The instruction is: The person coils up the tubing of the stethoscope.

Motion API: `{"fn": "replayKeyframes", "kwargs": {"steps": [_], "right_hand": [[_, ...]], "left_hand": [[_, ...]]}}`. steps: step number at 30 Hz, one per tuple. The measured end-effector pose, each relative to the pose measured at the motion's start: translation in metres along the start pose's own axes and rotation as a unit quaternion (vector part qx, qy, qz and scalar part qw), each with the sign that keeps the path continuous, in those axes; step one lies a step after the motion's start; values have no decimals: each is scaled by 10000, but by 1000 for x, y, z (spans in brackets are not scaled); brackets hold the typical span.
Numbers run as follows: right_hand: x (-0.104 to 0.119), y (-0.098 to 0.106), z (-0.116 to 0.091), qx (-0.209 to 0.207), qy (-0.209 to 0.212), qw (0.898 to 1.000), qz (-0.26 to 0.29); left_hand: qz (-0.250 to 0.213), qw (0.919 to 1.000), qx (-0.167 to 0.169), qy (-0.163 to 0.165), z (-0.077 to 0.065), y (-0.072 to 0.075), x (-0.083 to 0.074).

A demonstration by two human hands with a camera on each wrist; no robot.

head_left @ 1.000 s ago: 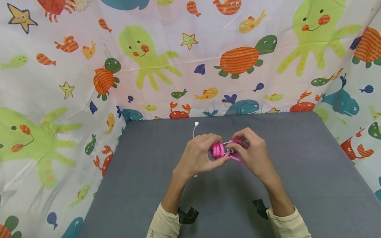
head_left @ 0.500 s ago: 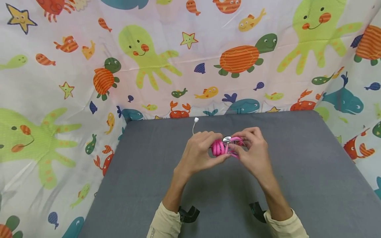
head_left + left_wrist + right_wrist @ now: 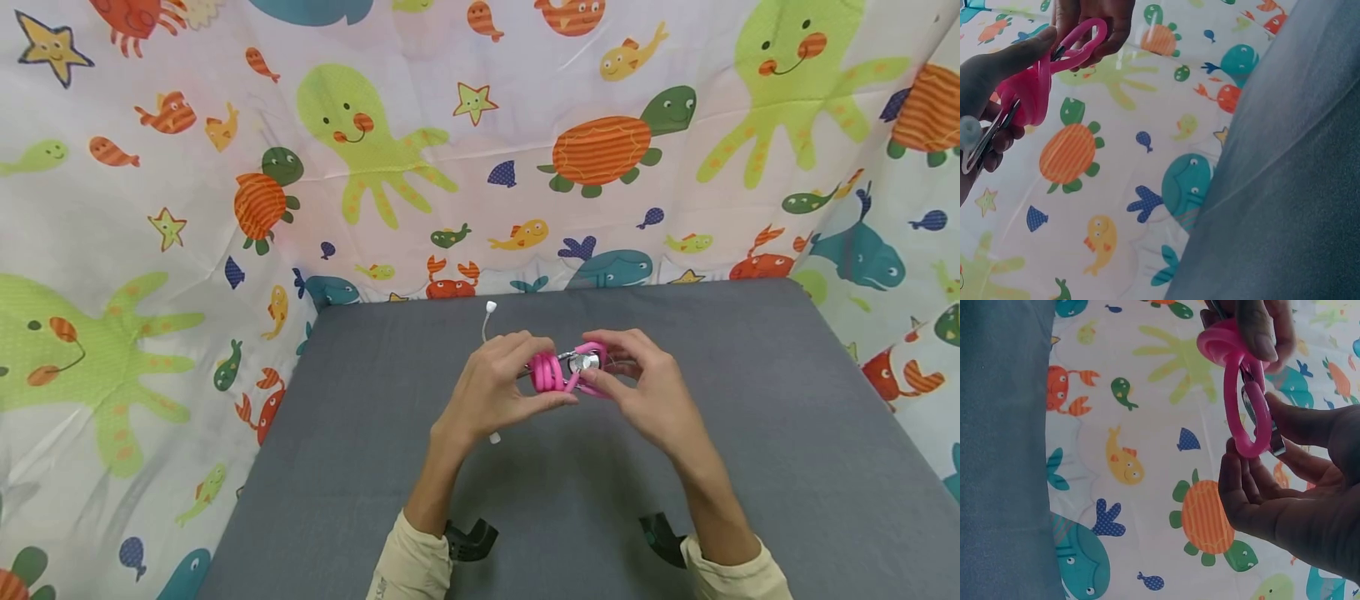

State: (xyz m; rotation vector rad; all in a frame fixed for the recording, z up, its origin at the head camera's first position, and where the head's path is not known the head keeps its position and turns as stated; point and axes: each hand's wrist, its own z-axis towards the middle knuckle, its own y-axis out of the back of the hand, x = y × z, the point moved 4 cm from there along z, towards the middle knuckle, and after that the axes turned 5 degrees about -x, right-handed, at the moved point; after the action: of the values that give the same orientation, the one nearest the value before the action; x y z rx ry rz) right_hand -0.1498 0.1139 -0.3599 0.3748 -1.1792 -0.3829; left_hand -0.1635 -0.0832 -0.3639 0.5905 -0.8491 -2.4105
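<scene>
A pink stethoscope (image 3: pixel 546 373) is held up over the grey table, its tubing wound into a tight coil. My left hand (image 3: pixel 483 387) grips the coil, thumb below and fingers over the top. At the right end, my right hand (image 3: pixel 651 385) pinches a loop of tubing and the silver chest piece (image 3: pixel 585 362) between thumb and fingers. White eartips (image 3: pixel 491 307) on the metal ear tubes stick out past my left hand. In the right wrist view the pink loop (image 3: pixel 1232 406) hangs down to my right fingertips, with the silver edge beside it.
The grey table (image 3: pixel 360 467) spreads beneath both hands. A white curtain (image 3: pixel 420 100) printed with sea animals stands behind it and at both sides. Black straps (image 3: pixel 472 540) show at both wrists, near the beige sleeves.
The silver chest piece, mostly covered a second ago, came up at the loop's top and now sits lower, inside the loop under the right thumb. My left hand keeps its grip on the coil.
</scene>
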Motion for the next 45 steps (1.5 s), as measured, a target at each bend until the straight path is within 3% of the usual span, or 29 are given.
{"fn": "replayKeyframes", "kwargs": {"steps": [6, 12, 18, 24, 31, 38, 45], "right_hand": [[0, 4, 0, 1, -12, 10000, -78], [5, 2, -2, -684, -153, 9971, -303], [8, -8, -5, -1093, 131, 9922, -581], [8, -16, -5, -1079, 399, 9915, -604], [8, -19, -5, -1119, 359, 9906, -697], [12, -20, -4, -1284, 662, 9854, -903], [15, -17, -3, -965, 807, 9873, -966]], "left_hand": [[-63, 10000, -13, -56, -2, 1, 0], [226, 9985, 27, -497, 2, 2, -9], [391, 9968, -53, -696, 4, 1, -10], [156, 9976, -12, -675, 4, 0, -12], [492, 9955, 187, -786, 3, -3, -14], [391, 9948, 110, -939, 4, -3, -15], [404, 9954, 180, -851, 5, -2, -14]]}}
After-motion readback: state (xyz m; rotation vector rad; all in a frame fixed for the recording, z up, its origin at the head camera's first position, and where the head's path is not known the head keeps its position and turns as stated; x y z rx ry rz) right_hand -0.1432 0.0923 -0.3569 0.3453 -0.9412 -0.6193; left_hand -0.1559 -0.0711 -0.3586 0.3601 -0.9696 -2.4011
